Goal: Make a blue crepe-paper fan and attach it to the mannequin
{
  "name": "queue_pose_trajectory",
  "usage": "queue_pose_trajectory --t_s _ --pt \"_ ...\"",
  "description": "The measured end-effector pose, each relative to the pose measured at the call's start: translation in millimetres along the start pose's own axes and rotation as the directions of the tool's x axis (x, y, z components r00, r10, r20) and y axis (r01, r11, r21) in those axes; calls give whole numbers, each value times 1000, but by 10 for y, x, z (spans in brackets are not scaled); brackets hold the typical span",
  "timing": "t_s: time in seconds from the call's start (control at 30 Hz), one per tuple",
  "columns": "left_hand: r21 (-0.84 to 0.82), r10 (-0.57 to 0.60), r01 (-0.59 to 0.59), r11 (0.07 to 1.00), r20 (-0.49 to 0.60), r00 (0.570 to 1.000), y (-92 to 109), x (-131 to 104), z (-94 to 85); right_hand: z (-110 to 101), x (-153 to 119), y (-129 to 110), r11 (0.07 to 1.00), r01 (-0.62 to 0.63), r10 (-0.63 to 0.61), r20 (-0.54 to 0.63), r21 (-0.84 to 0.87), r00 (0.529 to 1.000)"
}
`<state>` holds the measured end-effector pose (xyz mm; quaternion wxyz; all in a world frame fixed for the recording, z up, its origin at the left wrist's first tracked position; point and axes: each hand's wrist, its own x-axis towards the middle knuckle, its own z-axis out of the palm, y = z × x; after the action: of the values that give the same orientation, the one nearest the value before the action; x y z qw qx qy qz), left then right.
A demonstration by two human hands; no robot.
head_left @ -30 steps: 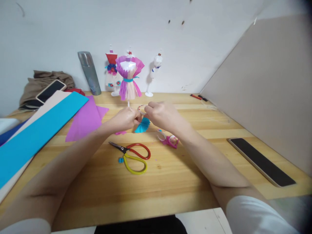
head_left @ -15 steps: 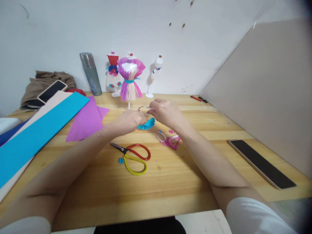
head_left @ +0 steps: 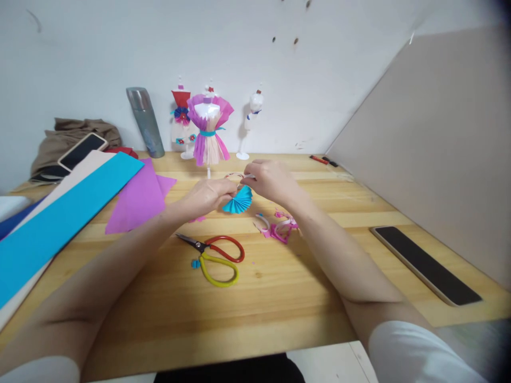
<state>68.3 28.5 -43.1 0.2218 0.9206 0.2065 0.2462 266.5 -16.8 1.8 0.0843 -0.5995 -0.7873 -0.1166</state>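
Note:
My left hand [head_left: 211,194] is closed, its fingertips pinching a pleated blue paper fan [head_left: 240,201] at its gathered point. The fan's folds spread downward to the right. Just beside it, my right hand [head_left: 269,182] is closed on a thin white strip [head_left: 249,176], perhaps tape; its far end is hard to make out. Behind the fan lies a ring-shaped roll [head_left: 234,175], partly covered by the hands. Below my left hand, scissors [head_left: 204,246] with one red and one yellow handle rest on the table beside a small blue paper scrap [head_left: 195,264].
Pink scraps and white rings [head_left: 281,230] lie below my right wrist. Blue paper [head_left: 80,215] and purple paper [head_left: 139,199] are at left. Dressed miniature mannequins [head_left: 207,130] and a flask [head_left: 146,122] stand along the wall. A phone [head_left: 425,265] lies at right.
The blue fan has turned so that more of its pleats show. My hands stay close together, and the whole view has shifted slightly.

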Motion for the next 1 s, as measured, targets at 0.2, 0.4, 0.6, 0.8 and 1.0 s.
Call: queue_pose_trajectory --t_s 0.2,0.4,0.6,0.8,1.0 --pt "-101 -28 32 994 39 999 -4 30 -18 104 33 117 989 71 -71 -4 133 997" --pt "-380 -46 38 924 -13 999 87 41 -35 212 57 209 915 112 -98 -55 387 994" --pt "-866 -284 123 485 -23 958 -29 33 -32 361 113 211 518 16 -39 5 855 999" --pt "-972 -294 109 210 44 955 -81 37 11 507 123 180 267 -67 23 63 961 998" --pt "-986 -257 65 154 23 966 -2 20 93 680 160 155 35 -97 40 96 995 995"
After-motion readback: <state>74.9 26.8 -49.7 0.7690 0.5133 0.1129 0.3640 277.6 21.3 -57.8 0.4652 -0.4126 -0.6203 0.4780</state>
